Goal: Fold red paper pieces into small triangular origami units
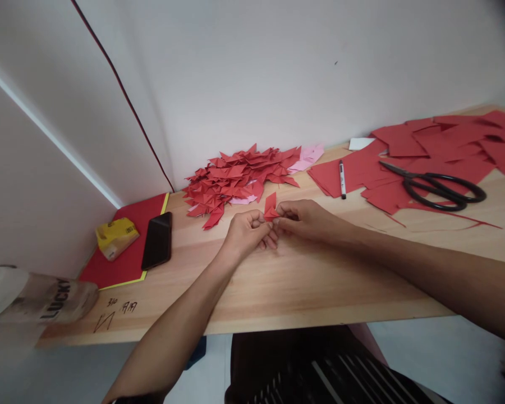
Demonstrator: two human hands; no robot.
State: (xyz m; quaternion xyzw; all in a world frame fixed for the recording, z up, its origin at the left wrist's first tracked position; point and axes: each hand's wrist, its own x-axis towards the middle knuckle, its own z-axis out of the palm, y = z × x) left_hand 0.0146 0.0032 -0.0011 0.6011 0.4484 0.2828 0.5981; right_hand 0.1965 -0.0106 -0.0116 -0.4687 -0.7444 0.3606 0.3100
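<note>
Both hands meet over the middle of the wooden table. My left hand and my right hand each pinch a small folded red paper piece that sticks up between their fingertips. The fingers of both hands are curled closed on it. Just behind the hands lies a pile of several folded red paper pieces with a few pink ones at its right edge.
Flat red paper sheets spread at the right with black scissors on them and a marker pen beside. At left a black phone and a yellow packet lie on a red folder. A plastic bag sits at the left corner.
</note>
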